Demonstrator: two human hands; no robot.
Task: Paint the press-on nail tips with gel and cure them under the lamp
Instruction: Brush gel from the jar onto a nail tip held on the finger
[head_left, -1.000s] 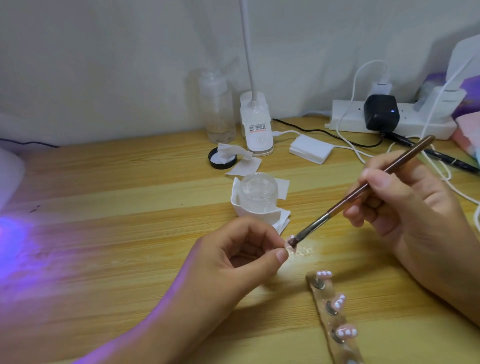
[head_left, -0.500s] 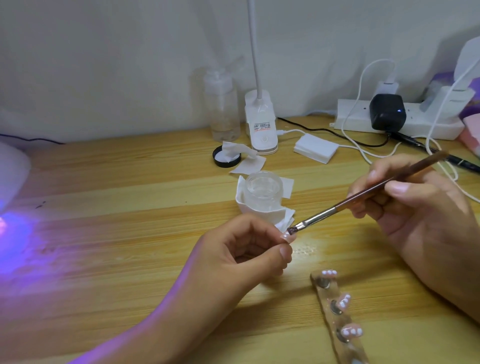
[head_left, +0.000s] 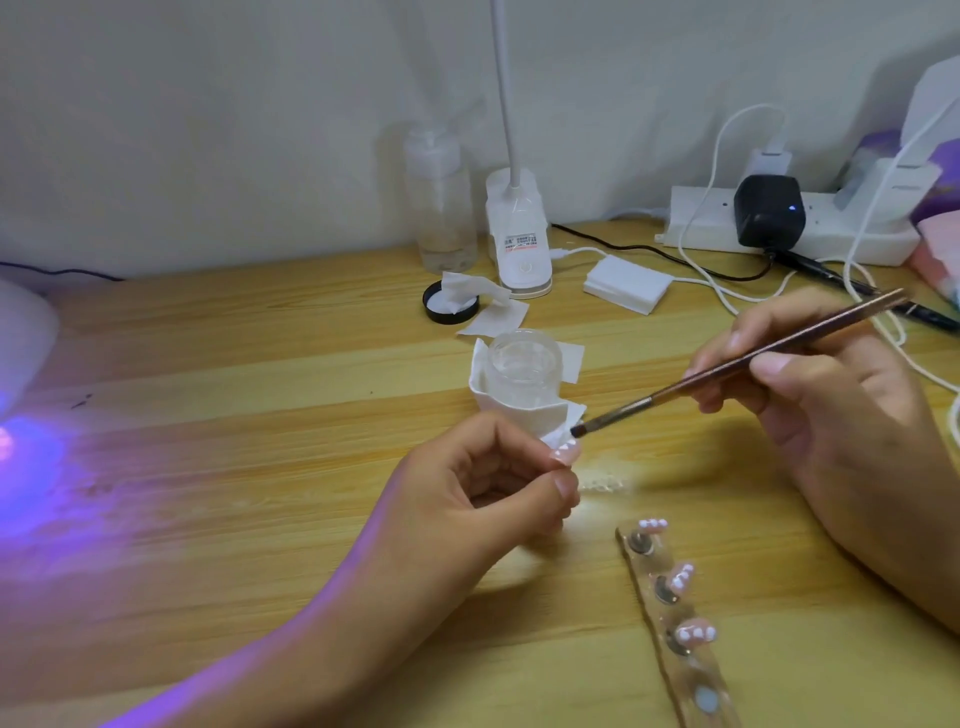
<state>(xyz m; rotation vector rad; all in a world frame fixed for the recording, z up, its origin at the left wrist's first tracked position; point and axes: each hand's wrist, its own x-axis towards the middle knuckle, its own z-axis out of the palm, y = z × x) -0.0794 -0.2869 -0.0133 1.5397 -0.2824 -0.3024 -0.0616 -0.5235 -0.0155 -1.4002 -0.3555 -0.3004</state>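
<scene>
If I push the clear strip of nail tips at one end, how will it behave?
The clear strip lies flat, long and narrow, so it would probably pivot, not tip. It looks thin, likely light. Its raised nail tips might loosen.

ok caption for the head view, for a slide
Left hand pinches a nail tip while the right hand holds a brush just above it, near a clear jar.

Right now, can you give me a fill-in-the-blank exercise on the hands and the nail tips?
The left hand pinches one ___ between thumb and fingers.
The right hand holds a brush whose bristles point toward the ___ hand.
On the clear strip, ___ nail tips show.
Missing: nail tip; left; three.
</scene>
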